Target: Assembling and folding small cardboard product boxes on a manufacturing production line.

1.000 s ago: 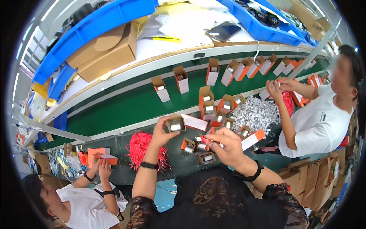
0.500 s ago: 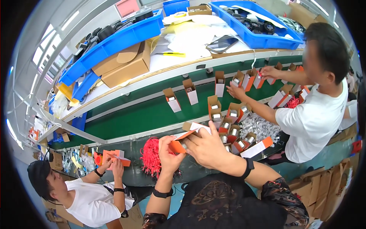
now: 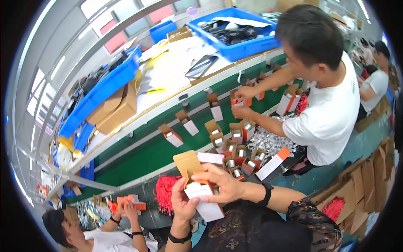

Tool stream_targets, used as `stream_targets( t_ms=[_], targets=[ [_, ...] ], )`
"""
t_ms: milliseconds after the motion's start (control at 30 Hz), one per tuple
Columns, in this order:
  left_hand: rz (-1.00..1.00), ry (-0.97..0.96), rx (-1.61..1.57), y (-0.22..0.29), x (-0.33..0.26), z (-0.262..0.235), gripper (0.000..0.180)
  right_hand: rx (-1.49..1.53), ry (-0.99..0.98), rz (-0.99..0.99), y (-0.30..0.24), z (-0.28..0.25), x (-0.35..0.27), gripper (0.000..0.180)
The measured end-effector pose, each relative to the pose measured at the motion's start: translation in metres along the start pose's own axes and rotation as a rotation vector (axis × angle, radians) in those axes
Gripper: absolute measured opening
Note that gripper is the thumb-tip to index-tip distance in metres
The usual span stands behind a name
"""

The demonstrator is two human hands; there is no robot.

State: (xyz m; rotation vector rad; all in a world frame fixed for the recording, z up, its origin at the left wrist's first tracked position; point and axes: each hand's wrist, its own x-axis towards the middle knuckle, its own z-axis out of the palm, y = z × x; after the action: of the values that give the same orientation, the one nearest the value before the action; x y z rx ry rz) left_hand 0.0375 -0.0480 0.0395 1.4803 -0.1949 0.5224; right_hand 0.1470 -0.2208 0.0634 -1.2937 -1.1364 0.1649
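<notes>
A small white and orange carton (image 3: 210,210) is in both my hands, its brown top flap standing up. My left hand (image 3: 181,203) grips its left side, with the thumb across the white front. My right hand (image 3: 224,185) wraps its right side, fingers over the top edge. Something white shows at the carton's mouth, but the rest of its contents is hidden. Beside my left hand lies a bundle of red cords (image 3: 166,193). Just beyond my right hand stand several open cartons (image 3: 240,152) with silvery cylinders inside.
A green conveyor belt (image 3: 121,168) runs past the bench, carrying spaced open cartons. A heap of small clear-wrapped parts (image 3: 270,140) lies near the co-worker (image 3: 323,105) on the right. Another co-worker (image 3: 90,235) handles orange boxes at left. Blue bins (image 3: 235,48) stand on the shelf.
The carton in my hands has turned from lying tilted to mouth up, its flap raised. My view has swung right. The co-worker at right has brought both hands together on a carton.
</notes>
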Motion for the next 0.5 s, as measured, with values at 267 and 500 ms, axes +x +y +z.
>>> stream_targets(
  t_ms=[267, 500],
  targets=[
    [-0.255, -0.213, -0.110, -0.022, 0.003, -0.020, 0.044, -0.157, 0.201, -0.084, 0.019, 0.001, -0.025, 0.043],
    [-0.294, -0.034, -0.382, -0.034, -0.005, 0.000, 0.054, 0.247, 0.170, 0.370, 0.019, 0.002, -0.022, 0.032]
  ],
)
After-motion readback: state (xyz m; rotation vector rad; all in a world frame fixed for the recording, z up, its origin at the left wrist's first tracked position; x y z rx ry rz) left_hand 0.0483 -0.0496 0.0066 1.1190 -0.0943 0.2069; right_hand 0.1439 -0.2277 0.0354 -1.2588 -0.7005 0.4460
